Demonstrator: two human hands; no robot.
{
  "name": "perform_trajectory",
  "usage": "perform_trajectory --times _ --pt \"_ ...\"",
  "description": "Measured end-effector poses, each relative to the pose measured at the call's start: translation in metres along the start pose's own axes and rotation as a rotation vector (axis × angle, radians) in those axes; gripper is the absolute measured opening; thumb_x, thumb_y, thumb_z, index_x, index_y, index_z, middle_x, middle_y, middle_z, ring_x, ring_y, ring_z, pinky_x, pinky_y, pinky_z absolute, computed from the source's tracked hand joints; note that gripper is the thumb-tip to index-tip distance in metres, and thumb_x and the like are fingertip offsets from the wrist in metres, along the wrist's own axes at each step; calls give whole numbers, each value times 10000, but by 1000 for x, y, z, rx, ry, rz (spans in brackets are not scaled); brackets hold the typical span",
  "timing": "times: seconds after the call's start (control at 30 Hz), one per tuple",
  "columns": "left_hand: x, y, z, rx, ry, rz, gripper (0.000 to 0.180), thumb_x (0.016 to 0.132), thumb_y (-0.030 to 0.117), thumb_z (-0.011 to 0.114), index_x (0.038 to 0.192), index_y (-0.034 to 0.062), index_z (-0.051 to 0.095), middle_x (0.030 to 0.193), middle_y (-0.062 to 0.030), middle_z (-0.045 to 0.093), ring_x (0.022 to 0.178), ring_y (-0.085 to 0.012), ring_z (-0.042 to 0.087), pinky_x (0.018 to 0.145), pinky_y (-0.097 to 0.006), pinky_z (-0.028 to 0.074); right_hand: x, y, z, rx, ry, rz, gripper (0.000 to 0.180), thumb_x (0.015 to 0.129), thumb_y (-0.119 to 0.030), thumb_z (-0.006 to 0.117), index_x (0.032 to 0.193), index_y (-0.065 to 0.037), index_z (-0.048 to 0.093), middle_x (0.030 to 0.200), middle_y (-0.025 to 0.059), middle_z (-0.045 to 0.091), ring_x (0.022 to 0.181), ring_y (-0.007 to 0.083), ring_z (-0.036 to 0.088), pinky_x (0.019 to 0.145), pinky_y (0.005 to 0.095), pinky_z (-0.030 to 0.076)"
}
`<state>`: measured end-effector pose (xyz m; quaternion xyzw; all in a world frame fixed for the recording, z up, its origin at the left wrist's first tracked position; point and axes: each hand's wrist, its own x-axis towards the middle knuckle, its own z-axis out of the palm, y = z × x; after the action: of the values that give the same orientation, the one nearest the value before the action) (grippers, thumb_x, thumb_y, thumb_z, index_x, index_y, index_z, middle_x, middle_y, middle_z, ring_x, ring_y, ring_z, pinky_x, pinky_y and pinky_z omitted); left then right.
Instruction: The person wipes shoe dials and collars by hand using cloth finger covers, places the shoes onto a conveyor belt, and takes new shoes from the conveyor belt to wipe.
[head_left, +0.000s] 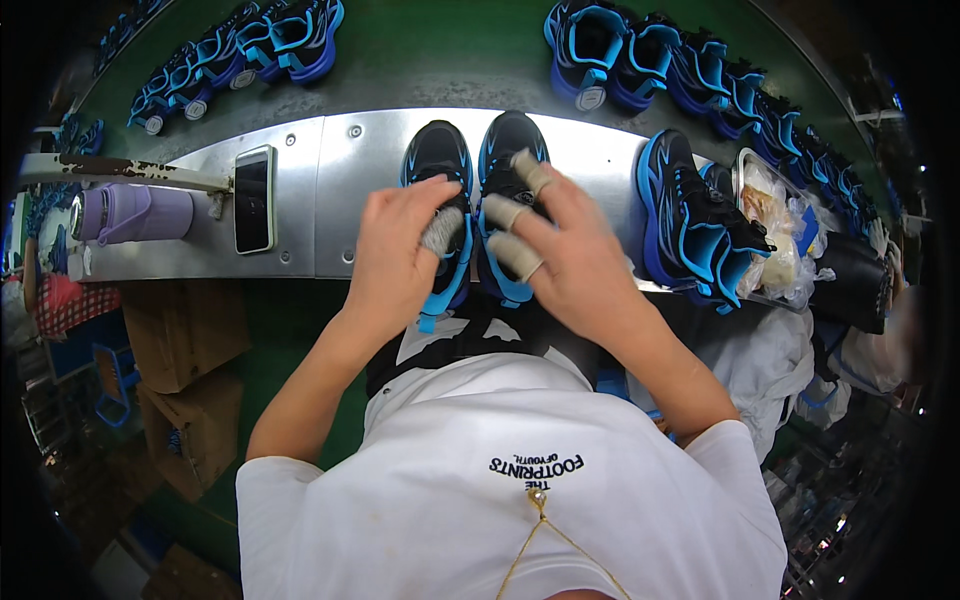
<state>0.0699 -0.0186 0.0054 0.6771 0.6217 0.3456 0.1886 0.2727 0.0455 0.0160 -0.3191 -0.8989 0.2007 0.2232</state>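
Observation:
Two black and blue sneakers stand side by side, toes pointing away from me, on a metal shelf. My left hand rests on the left sneaker, its taped fingers over the tongue. My right hand lies on the right sneaker, with tape on several fingertips. Both hands press down on the shoes' upper parts; whether they truly grip them is hard to tell.
A phone lies on the shelf to the left, beside a purple bottle. More blue sneakers stand at the right, next to a tray of plastic bags. Rows of sneakers line a green conveyor belt behind. Cardboard boxes sit lower left.

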Motion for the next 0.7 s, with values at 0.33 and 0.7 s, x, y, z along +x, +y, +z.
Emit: perform_trajectory --times 0.33,0.7 --pt "-9 -3 9 24 96 -96 360 727 13 650 1083 66 640 1121 -98 592 1004 -318 528 875 -391 455 13 26 -14 544 -64 74 470 872 -118 664 1331 -90 572 1360 180 535 1279 316 504 1077 377 388" --pt "3 -12 -7 -160 -193 -63 335 759 -40 577 1074 41 653 951 -53 597 775 -144 531 704 -257 442 19 35 -13 311 -211 193 331 806 -106 722 1136 -117 696 984 60 678 935 233 595 890 336 482"
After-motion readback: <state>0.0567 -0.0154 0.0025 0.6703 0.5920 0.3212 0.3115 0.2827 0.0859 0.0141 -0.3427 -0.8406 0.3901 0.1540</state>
